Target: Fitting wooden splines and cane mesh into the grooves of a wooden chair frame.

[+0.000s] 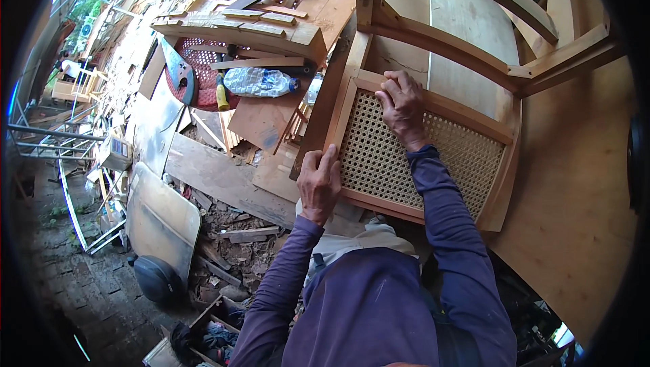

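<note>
A wood-framed panel with woven cane (pixel 380 157) lies tilted within a wooden chair frame (pixel 440 47) in front of me. My left hand (pixel 319 183) is closed at the panel's left side rail, thumb and bent forefinger against the wood. My right hand (pixel 404 111) reaches across the cane to the far rail, its fingers curled over the wood. The undersides of the fingers are hidden on both hands. Beyond the panel, the chair's curved rails and a post rise toward the upper right.
A wooden board (pixel 569 184) extends on the right. At the upper left, a red perforated chair (pixel 196 62) bears a hand saw (pixel 177 72), a plastic bottle (pixel 261 82), a yellow-handled tool (pixel 221 94) and a thick timber (pixel 237 34). Wood scraps litter the ground; a worn panel (pixel 161 214) leans at left.
</note>
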Demonstrator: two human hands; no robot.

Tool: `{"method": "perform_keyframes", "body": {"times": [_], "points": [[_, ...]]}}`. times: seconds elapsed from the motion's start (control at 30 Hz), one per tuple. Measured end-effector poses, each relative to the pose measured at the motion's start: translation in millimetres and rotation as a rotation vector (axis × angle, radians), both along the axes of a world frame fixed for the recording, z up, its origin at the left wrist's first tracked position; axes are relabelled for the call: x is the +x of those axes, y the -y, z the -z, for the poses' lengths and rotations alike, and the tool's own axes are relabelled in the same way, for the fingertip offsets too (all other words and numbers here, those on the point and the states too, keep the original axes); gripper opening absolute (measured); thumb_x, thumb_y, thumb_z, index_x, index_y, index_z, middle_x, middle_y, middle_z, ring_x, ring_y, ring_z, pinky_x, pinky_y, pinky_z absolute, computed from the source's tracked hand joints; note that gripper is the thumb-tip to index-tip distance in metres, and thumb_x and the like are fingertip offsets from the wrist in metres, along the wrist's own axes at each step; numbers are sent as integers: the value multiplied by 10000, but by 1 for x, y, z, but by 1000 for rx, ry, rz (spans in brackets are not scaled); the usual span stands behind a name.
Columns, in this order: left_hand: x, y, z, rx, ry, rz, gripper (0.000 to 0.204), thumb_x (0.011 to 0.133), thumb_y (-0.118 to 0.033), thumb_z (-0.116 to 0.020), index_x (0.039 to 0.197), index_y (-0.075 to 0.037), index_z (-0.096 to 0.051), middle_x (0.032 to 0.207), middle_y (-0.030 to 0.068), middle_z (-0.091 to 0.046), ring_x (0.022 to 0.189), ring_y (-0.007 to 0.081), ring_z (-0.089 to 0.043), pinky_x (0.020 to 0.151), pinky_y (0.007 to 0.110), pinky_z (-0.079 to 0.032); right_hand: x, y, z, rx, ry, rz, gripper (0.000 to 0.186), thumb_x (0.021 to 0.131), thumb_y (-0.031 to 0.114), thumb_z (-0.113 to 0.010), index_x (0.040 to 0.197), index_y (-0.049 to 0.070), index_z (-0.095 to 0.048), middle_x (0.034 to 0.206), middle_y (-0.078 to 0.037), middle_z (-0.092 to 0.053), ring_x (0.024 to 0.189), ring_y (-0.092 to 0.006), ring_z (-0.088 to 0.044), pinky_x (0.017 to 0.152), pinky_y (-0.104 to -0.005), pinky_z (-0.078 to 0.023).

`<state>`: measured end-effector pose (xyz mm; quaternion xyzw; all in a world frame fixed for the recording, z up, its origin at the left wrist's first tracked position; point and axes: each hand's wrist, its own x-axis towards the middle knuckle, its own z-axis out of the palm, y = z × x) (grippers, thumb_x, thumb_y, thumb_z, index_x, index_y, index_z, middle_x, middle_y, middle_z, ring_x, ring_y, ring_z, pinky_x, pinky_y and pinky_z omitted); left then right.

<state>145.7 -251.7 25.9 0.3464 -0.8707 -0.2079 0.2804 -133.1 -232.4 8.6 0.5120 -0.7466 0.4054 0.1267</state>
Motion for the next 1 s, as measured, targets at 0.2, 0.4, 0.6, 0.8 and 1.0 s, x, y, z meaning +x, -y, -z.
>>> {"method": "perform_keyframes", "body": {"times": [0.2, 0.4, 0.6, 0.8, 1.0], "points": [[-1, 0, 3, -35, -26, -11, 454, 961, -53, -804, 1410, -81, -745, 1097, 150, -698, 950, 337, -722, 801, 444, -592, 2, -1, -3, -18, -1, -7, 248, 863, 105, -881, 987, 75, -669, 1195, -87, -711, 1119, -335, -703, 976, -475, -531], [0, 0, 2, -41, -16, -10, 440, 959, -49, -799, 1395, -72, -746, 1096, 150, -698, 947, 339, -723, 797, 444, -593, 2, -1, 4, -6, -6, -6, 239, 862, 163, -884, 995, 84, -702, 1222, -68, -685, 1120, -317, -680, 993, -473, -519], [-1, 4, -3, -39, 8, 20, 420, 964, -46, -780, 1379, -58, -726, 1110, 161, -703, 959, 353, -727, 807, 447, -601, -2, 0, 1, 17, -20, -19, 264, 860, 163, -890, 1022, 79, -699, 1241, -75, -680, 1139, -326, -676, 999, -476, -518], [14, 5, -50, -74, 6, 2, 412, 943, -20, -761, 1350, -25, -699, 1095, 179, -691, 975, 373, -708, 823, 452, -590, 9, -17, -37, 1, -27, -106, 584, 776, 69, -938, 1319, 62, -722, 1526, -181, -574, 1373, -401, -573, 1153, -494, -508], [42, -6, -130, -74, 122, 246, 358, 975, -46, -754, 1326, -14, -687, 1083, 179, -663, 962, 371, -680, 825, 461, -576, 97, -64, -97, 99, -313, -539, 496, 898, 220, -824, 1375, 107, -750, 1566, -110, -608, 1333, -286, -559, 1118, -478, -414]]}}
